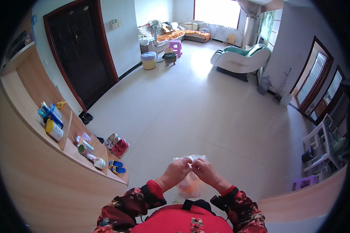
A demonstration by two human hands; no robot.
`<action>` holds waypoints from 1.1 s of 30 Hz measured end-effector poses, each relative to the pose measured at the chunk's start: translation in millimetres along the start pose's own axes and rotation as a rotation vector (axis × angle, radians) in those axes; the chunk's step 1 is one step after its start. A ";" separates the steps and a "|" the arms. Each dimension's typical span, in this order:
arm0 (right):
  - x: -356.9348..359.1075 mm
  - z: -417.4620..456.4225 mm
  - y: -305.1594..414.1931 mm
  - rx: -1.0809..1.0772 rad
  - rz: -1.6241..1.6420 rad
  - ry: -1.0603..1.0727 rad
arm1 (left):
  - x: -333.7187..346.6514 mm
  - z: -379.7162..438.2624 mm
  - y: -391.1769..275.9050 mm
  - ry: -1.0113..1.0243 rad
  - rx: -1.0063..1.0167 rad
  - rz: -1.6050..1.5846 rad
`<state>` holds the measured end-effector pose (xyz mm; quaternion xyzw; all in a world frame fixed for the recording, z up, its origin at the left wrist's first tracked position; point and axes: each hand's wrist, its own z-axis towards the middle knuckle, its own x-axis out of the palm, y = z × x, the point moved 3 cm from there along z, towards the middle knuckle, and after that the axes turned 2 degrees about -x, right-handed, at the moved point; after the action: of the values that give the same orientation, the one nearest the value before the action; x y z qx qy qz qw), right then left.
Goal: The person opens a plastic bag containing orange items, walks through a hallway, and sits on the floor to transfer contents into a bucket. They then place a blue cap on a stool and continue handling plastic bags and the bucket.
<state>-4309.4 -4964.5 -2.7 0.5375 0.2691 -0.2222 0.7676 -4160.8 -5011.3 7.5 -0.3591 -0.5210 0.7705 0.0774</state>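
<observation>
A clear plastic bag (191, 186) with something orange inside hangs in front of my body, at the lower middle of the head view. My left hand (176, 171) pinches its gathered upper part from the left. From the right, my right hand (205, 171) grips the same part, the fingertips of both hands meeting there. The bag's loose top edge spreads out behind my fingers. What the orange contents are cannot be told through the plastic.
Wooden shelves (70, 145) with bottles and jars curve along the left, with red shoes (120, 148) and blue slippers (117, 167) at their foot. A dark door (78, 49) stands beyond. A massage chair (240, 61) is at the far right, a purple stool (305, 183) at the lower right.
</observation>
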 end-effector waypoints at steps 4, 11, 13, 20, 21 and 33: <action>-6.5 51.7 -27.8 0.000 0.023 0.052 | -6.1 45.5 33.9 -0.109 0.061 0.157; -25.1 147.4 -96.0 -0.116 0.061 0.067 | -18.0 145.3 80.8 -0.126 0.136 0.390; -34.9 175.6 -117.4 -0.097 0.090 0.122 | -27.0 178.8 82.8 -0.131 0.120 0.450; -67.8 273.8 -191.3 -0.012 0.335 0.243 | -48.1 275.5 100.5 -0.169 0.190 0.632; -70.6 284.9 -196.7 0.031 0.400 0.262 | -49.7 285.1 103.4 -0.186 0.215 0.670; -92.2 434.6 -287.1 0.175 0.375 0.491 | -88.8 433.3 187.0 -0.162 0.248 0.510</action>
<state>-4484.5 -5463.1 -24.7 0.6792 0.3222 0.0372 0.6584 -4323.1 -5462.1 -24.7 -0.4036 -0.3201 0.8491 -0.1174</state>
